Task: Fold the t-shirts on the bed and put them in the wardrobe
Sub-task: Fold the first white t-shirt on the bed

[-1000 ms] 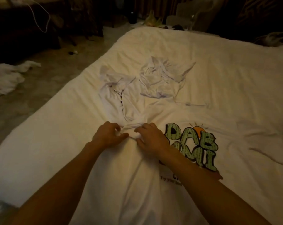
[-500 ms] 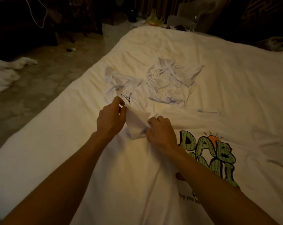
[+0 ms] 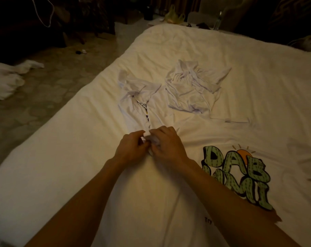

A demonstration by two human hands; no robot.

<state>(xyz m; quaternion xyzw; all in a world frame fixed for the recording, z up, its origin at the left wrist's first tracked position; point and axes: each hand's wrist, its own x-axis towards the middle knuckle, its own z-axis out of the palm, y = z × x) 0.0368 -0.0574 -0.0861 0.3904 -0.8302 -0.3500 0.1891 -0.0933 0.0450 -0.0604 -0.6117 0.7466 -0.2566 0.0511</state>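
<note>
A white t-shirt with green lettering point(image 3: 236, 173) lies spread flat on the bed point(image 3: 53, 157) in front of me. My left hand point(image 3: 131, 148) and my right hand point(image 3: 166, 145) meet at its far left corner, both pinching a small bunch of its white cloth. Just beyond them lies a second white t-shirt point(image 3: 137, 97), crumpled, with a dark print showing in a fold. A third white t-shirt point(image 3: 194, 88) lies crumpled to the right of it. The wardrobe is not in view.
White cloth point(image 3: 5, 81) lies heaped on the tiled floor to the left of the bed. A small dark object point(image 3: 80, 52) sits on the floor farther back. Dark furniture, a chair and a yellow bag point(image 3: 172, 16) stand past the bed's far end.
Half a second ago my hands were apart, the left lifting a flap of cloth. Now they have come together and bunch the cloth between them.
</note>
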